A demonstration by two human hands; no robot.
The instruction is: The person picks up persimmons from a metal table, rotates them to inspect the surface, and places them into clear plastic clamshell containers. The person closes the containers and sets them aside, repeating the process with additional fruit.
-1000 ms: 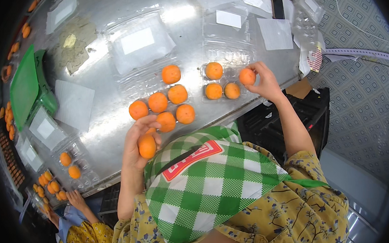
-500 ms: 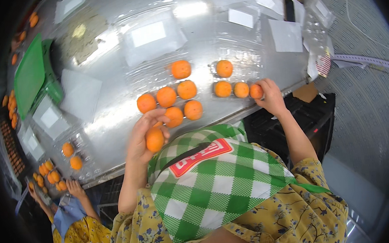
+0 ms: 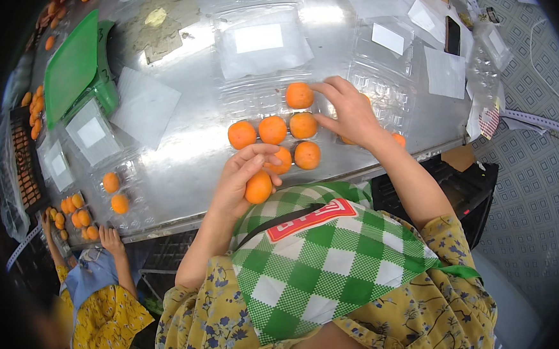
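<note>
My left hand is closed around a round orange fruit near the table's front edge. My right hand reaches over the table with fingers apart, its fingertips at the right side of the topmost fruit in a clear plastic tray. Whether they touch it I cannot tell. Several more fruits, such as this one, sit in rows there, one partly behind my left hand. A second clear tray to the right also holds fruit, mostly hidden by my right hand and forearm.
Clear lids with white labels lie behind the trays. A green bin stands at the left, beside white sheets. At the lower left, a co-worker's hands are near more fruit. A phone lies far right.
My right hand has left the fruit in the right tray and moved left to the middle tray's top fruit. My left hand still holds its fruit. The view has shifted.
</note>
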